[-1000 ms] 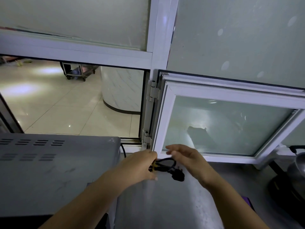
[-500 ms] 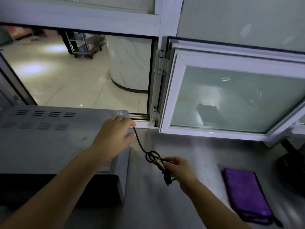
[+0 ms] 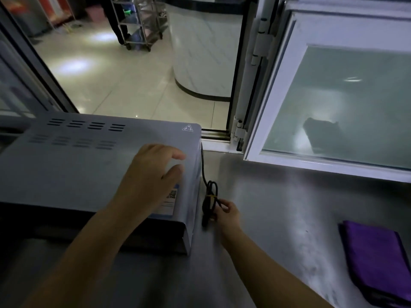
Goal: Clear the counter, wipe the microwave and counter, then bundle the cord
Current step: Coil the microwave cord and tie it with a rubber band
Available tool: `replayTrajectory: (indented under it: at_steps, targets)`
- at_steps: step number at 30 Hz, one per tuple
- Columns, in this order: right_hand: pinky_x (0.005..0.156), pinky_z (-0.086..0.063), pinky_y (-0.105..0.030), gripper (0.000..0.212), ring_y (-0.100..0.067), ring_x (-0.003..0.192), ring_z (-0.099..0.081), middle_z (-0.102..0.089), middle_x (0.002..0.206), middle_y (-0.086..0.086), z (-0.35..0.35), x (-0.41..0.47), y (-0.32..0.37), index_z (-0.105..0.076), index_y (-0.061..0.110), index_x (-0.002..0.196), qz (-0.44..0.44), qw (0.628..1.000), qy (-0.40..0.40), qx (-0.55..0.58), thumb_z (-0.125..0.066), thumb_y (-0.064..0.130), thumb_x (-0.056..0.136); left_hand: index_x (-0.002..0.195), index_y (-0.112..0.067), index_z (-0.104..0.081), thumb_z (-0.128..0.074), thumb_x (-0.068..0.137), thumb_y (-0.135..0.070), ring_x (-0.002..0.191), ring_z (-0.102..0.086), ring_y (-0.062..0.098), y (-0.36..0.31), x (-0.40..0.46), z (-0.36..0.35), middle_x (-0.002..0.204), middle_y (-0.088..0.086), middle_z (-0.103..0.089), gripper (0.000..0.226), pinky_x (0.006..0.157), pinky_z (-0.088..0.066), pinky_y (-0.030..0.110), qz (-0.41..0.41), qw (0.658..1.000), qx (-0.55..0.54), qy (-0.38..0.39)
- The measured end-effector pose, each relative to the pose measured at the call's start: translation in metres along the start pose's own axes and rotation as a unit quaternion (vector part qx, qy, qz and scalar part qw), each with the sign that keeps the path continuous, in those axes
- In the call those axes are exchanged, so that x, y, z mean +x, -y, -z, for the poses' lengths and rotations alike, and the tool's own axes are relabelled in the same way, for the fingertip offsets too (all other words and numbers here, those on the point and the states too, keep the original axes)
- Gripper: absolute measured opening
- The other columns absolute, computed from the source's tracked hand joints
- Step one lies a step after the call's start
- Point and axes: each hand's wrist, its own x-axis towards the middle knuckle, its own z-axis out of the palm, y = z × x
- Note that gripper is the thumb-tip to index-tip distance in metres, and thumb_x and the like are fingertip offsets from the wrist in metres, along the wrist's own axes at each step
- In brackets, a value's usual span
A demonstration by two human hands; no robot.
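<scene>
So my right hand pinches the bundled black power cord just beside the grey metal microwave, left hand resting on top, fingers loosely spread.

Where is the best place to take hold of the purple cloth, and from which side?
Probably the near left corner of the purple cloth, approached from above on its left side. It lies flat and folded on the counter; that long edge faces bare surface, and the far right end leaves the frame.
</scene>
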Motion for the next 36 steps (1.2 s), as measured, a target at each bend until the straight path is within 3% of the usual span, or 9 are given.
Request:
replayTrajectory:
  at_steps: [3,6,8,14,16,21,29,33,36]
  targets:
    - [0.067,-0.057,-0.032,0.015,-0.022,0.082,-0.067,-0.068,0.094,-0.007,-0.005,0.010,-0.002,-0.059,0.017,0.100,0.005,0.998,0.025,-0.055,-0.056,0.005,0.091,0.102,-0.009,-0.064,-0.060,0.085,-0.008,0.097,-0.040,0.005,0.002,0.001,-0.005,0.101,0.002,-0.063,0.018,0.081,-0.032,0.022,-0.007,1.000,-0.003,-0.009]
    - [0.079,-0.057,-0.040,0.023,-0.023,0.083,-0.067,-0.068,0.098,-0.007,-0.004,0.019,-0.002,-0.064,0.014,0.109,0.040,0.983,0.042,-0.172,-0.055,0.004,0.090,0.100,-0.007,-0.065,-0.054,0.081,-0.014,0.098,-0.047,0.014,0.001,0.004,-0.009,0.098,0.004,-0.064,0.022,0.083,-0.030,0.019,-0.016,1.000,0.003,0.001]
    - [0.082,-0.055,-0.039,0.026,-0.020,0.084,-0.065,-0.068,0.096,-0.004,-0.001,0.025,0.003,-0.067,0.015,0.111,0.074,0.963,0.042,-0.255,-0.057,0.007,0.088,0.100,-0.009,-0.064,-0.052,0.081,-0.016,0.099,-0.049,0.017,0.001,0.007,-0.012,0.098,0.003,-0.064,0.023,0.083,-0.029,0.019,-0.015,1.000,0.004,0.010]
    - [0.078,-0.049,-0.028,0.037,-0.021,0.096,-0.063,-0.068,0.109,-0.005,0.011,0.030,0.019,-0.063,0.026,0.121,0.113,0.884,0.109,-0.440,-0.050,0.011,0.089,0.101,-0.013,-0.063,-0.048,0.082,-0.022,0.098,-0.039,0.004,-0.005,0.008,-0.016,0.097,-0.006,-0.059,0.026,0.082,-0.029,0.021,-0.008,1.000,-0.010,0.010]
    - [0.083,-0.048,-0.029,0.041,-0.023,0.101,-0.062,-0.066,0.114,-0.008,0.015,0.029,0.025,-0.060,0.023,0.125,0.114,0.868,0.128,-0.467,-0.049,0.008,0.089,0.100,-0.013,-0.063,-0.047,0.081,-0.021,0.097,-0.040,0.006,-0.009,0.007,-0.014,0.096,-0.005,-0.059,0.027,0.082,-0.031,0.023,-0.013,1.000,-0.005,0.017]
    - [0.102,-0.043,-0.035,0.043,-0.028,0.118,-0.054,-0.055,0.132,-0.016,0.023,0.017,0.033,-0.049,0.006,0.134,0.091,0.876,0.120,-0.458,-0.049,0.005,0.091,0.101,-0.012,-0.064,-0.047,0.089,-0.003,0.096,-0.041,0.006,-0.014,-0.004,-0.006,0.098,-0.002,-0.062,0.023,0.079,-0.029,0.018,-0.013,1.000,0.004,0.020]
    - [0.095,-0.048,-0.039,0.042,-0.031,0.106,-0.061,-0.060,0.122,-0.018,0.018,-0.003,0.024,-0.052,0.007,0.132,0.095,0.892,0.090,-0.432,-0.046,0.001,0.090,0.103,-0.014,-0.064,-0.044,0.090,-0.002,0.101,-0.045,0.009,-0.024,-0.036,0.013,0.102,-0.002,-0.063,0.026,0.085,-0.032,0.017,-0.019,1.000,-0.002,0.019]
    - [0.080,-0.048,-0.027,0.037,-0.025,0.097,-0.061,-0.066,0.111,-0.013,0.003,-0.003,0.017,-0.063,0.013,0.120,0.137,0.891,0.064,-0.428,-0.043,0.000,0.091,0.103,-0.010,-0.064,-0.046,0.090,0.000,0.102,-0.051,0.020,-0.018,-0.038,0.014,0.102,0.005,-0.064,0.025,0.088,-0.039,0.032,-0.024,0.999,0.020,0.023]
    - [0.071,-0.040,-0.023,0.038,-0.024,0.093,-0.060,-0.067,0.109,-0.011,-0.003,0.005,0.008,-0.064,0.015,0.118,0.156,0.861,0.072,-0.478,-0.040,0.002,0.092,0.102,-0.010,-0.064,-0.046,0.089,-0.001,0.100,-0.052,0.023,-0.011,-0.040,0.010,0.100,0.006,-0.064,0.024,0.087,-0.041,0.038,-0.030,0.998,0.039,0.026]
